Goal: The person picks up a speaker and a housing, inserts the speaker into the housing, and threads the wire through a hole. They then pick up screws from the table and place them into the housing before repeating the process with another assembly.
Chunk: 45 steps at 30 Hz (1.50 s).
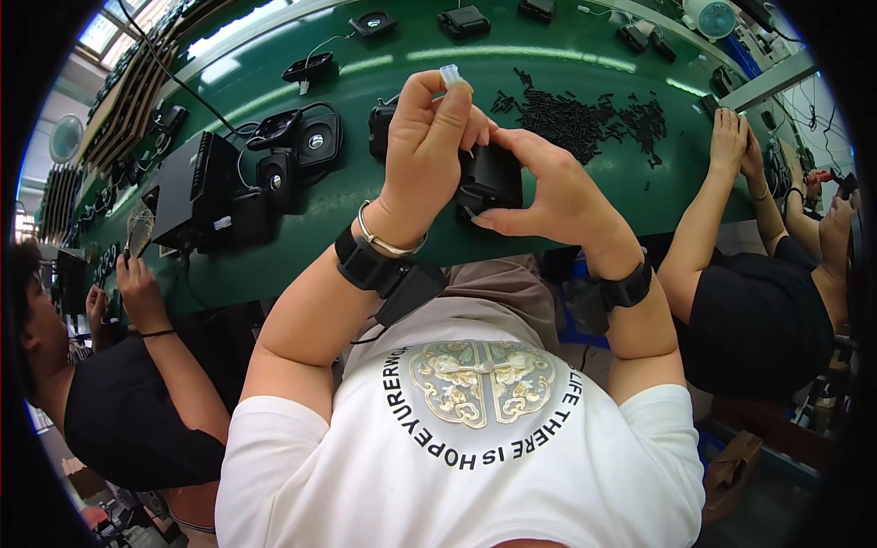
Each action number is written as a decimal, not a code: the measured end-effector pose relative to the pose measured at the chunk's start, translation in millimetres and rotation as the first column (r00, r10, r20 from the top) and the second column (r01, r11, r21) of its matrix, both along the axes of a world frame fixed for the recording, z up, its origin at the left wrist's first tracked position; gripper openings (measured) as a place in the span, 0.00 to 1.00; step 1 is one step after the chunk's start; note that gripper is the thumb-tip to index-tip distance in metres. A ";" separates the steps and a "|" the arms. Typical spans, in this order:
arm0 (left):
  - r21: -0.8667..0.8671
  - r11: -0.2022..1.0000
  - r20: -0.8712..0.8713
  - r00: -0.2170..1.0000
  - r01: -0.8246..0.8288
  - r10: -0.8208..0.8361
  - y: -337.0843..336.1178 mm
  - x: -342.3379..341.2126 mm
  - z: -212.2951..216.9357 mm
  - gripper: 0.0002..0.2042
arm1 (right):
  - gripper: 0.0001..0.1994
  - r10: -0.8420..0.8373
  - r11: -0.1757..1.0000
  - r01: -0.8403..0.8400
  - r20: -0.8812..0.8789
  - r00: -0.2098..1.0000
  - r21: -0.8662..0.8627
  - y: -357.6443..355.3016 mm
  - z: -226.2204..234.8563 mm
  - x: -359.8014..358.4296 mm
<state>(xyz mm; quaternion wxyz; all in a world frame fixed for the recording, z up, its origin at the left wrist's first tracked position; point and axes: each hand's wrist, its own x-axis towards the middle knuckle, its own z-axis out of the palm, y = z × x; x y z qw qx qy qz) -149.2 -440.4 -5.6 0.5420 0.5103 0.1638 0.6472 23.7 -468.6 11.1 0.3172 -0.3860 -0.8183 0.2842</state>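
My left hand (422, 151) is raised over the green table, its thumb and fingers closed in a pinch around a small whitish plug connector (450, 77) that sticks up past the fingertips. Just to the right, my right hand (562, 192) grips a black box-shaped housing (493, 179) between thumb and fingers. The fingertips of both hands come close together at the housing's top edge, and part of it is hidden behind them. Any wire from the connector is mostly covered by my left fingers. Behind my left hand, another black housing (382, 128) is partly hidden.
A heap of small black screw-like pieces (580, 123) lies beyond my right hand. Black speaker-like units (315, 142) with cables and a large black box (192, 187) stand left. More black housings (463, 22) line the far side. Co-workers sit left and right, one's hands (728, 142) on the table.
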 end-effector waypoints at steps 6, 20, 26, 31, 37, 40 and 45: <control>-0.028 0.999 0.067 0.997 0.033 -0.031 3.9 -18.1 6.1 0.06 | 0.38 -0.064 0.989 0.035 0.204 0.977 0.144 -4.4 -30.7 0.4; 0.170 0.982 -0.829 0.551 0.081 0.098 0.8 -39.3 -44.0 0.11 | 0.37 -0.202 0.966 0.166 0.178 0.963 0.196 -16.6 -57.9 1.3; 0.128 0.991 -0.799 0.595 0.028 0.087 -9.0 -31.7 -30.5 0.06 | 0.37 -0.200 0.972 0.176 0.155 0.967 0.156 -19.1 -57.7 -1.3; 0.268 0.962 -0.860 0.465 0.060 0.210 -6.8 -27.3 -39.4 0.07 | 0.37 -0.191 0.968 0.154 0.186 0.964 0.196 -18.8 -62.0 0.3; 0.004 0.984 -0.787 0.607 0.179 -0.107 2.6 -35.5 -47.9 0.23 | 0.36 -0.193 0.966 0.158 0.162 0.968 0.204 -18.7 -60.2 2.1; 0.122 0.970 -0.803 0.595 0.211 -0.029 -5.7 -41.0 -53.5 0.34 | 0.36 -0.185 0.977 0.165 0.159 0.970 0.131 -21.0 -56.0 4.4; 0.331 0.894 -0.896 0.399 0.302 0.197 -5.0 -34.6 -60.3 0.51 | 0.37 -0.148 0.988 0.140 0.158 0.976 0.061 -22.6 -51.3 10.3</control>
